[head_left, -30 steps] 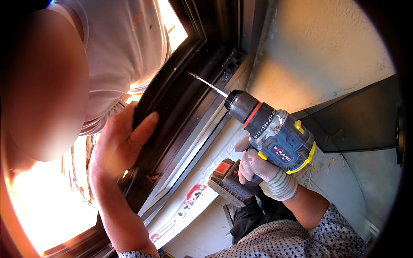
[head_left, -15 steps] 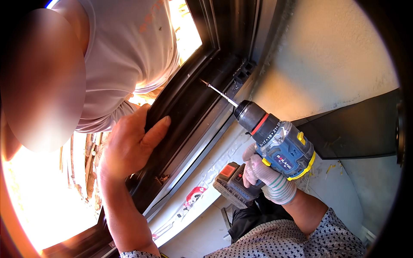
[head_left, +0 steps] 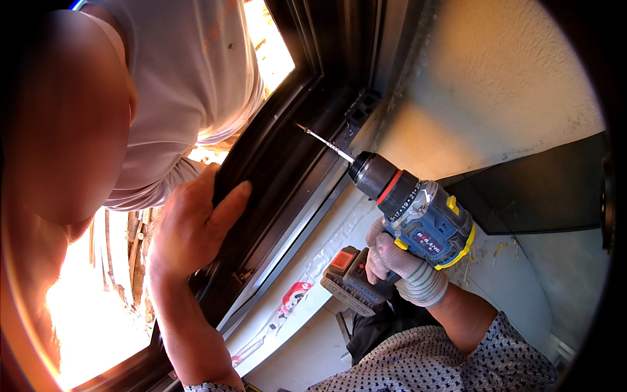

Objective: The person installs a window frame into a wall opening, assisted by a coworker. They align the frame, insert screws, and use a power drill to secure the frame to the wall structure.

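My right hand (head_left: 408,268), in a striped knit glove, grips the handle of a blue and black cordless drill (head_left: 418,219). A long silver driver bit (head_left: 332,147) sticks out of its chuck toward the upper left. At the bit's end sits a thin brownish screw (head_left: 300,126), over the inner face of a dark window frame (head_left: 287,153). My bare left hand (head_left: 186,228) clasps the frame's outer edge. Its thumb lies on the inner side; the other fingers are mostly hidden beyond the edge.
Outside the frame, at upper left, stands a person in a light grey top (head_left: 189,72). A white strip with a red cartoon print (head_left: 297,295) runs below the frame. At right are a rough plastered wall (head_left: 503,85) and a dark panel (head_left: 535,189).
The frame and the drill sit slightly farther left in the picture. The other person's arm shows more at the left edge. Both my hands keep their grips.
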